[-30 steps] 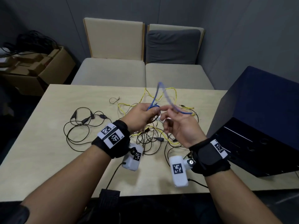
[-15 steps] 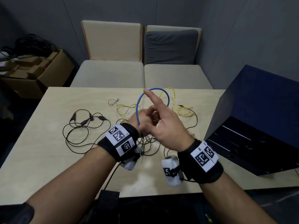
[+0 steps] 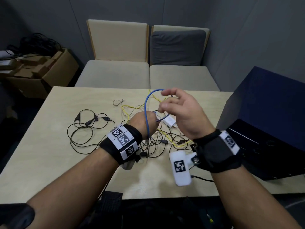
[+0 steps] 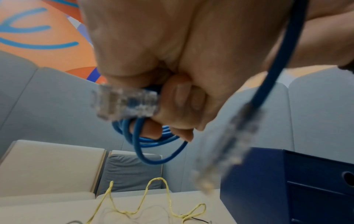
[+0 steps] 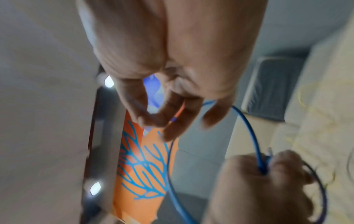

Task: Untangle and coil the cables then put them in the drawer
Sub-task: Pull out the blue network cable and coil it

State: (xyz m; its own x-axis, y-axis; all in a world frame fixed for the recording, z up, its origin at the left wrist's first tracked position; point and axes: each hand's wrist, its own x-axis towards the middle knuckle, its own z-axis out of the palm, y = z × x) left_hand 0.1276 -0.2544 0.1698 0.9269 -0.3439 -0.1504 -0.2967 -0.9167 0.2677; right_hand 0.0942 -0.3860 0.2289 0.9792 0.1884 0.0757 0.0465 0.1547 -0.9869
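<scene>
My left hand [image 3: 152, 117] grips a small coil of blue network cable [image 3: 145, 111] above the table [image 3: 49, 162]. In the left wrist view the coil [image 4: 153, 145] hangs under the curled fingers [image 4: 180, 98], a clear plug [image 4: 122, 103] sticks out, and a second blurred plug [image 4: 226, 151] dangles. My right hand [image 3: 165, 101] is raised just right of it, fingers curled round a tall loop of the same cable [image 5: 247, 125]. Tangled yellow cable [image 3: 127, 107], black cables [image 3: 82, 129] and a white charger [image 3: 170, 120] lie on the table below.
A dark blue drawer cabinet [image 3: 264, 113] stands on the table's right side, close to my right wrist. Two cushioned chairs [image 3: 118, 75] sit behind the table. A cardboard box [image 3: 41, 75] with more cables is at the far left.
My right hand swung up and over from beside the left hand, carrying the blue cable round in a loop. It now sits higher and to the right. The left hand keeps its grip.
</scene>
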